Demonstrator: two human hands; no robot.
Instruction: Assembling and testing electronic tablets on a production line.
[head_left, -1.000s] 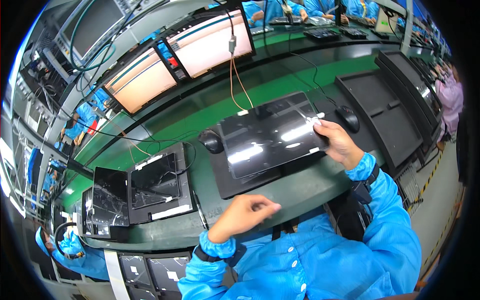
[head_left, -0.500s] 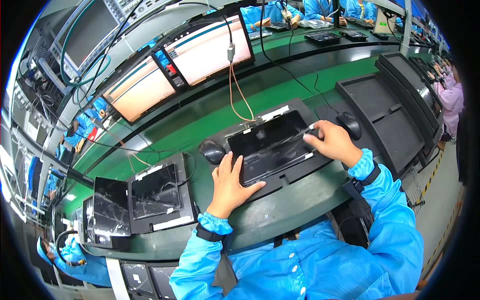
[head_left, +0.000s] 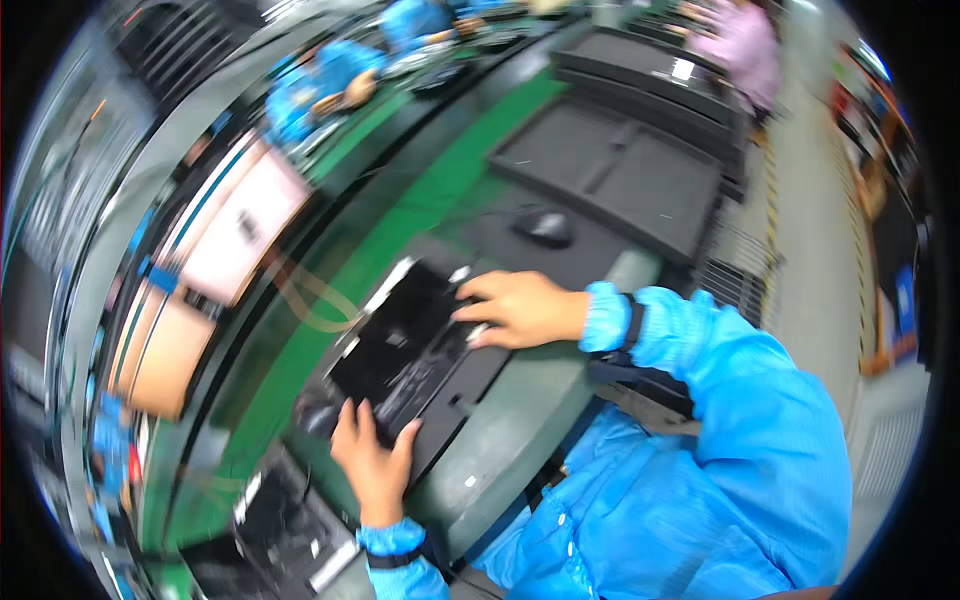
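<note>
A glossy black screen panel (head_left: 385, 345) lies in a black holder (head_left: 468, 385) on the bench, with white strips along its edge. My left hand (head_left: 372, 462) rests at the panel's lower-left end, thumb and fingers spread. At the opposite end is my right hand (head_left: 522, 308), its fingers apart and stretched over the panel's edge, with white tips on some of them. Blur hides whether those fingertips press on the panel. Neither hand has lifted anything.
Beyond my right hand sit a black mouse (head_left: 543, 226) and large black trays (head_left: 610, 165). A second holder with a panel (head_left: 290, 530) stands lower left. Two lit monitors (head_left: 240, 225) are at left. Co-workers in blue (head_left: 330, 85) and pink (head_left: 735, 50) are farther off.
My view has swung to the right, so the bench appears tilted and blurred. The right hand's fingers, bunched near the panel's end before, now spread over its edge. The left hand stays at its end.
</note>
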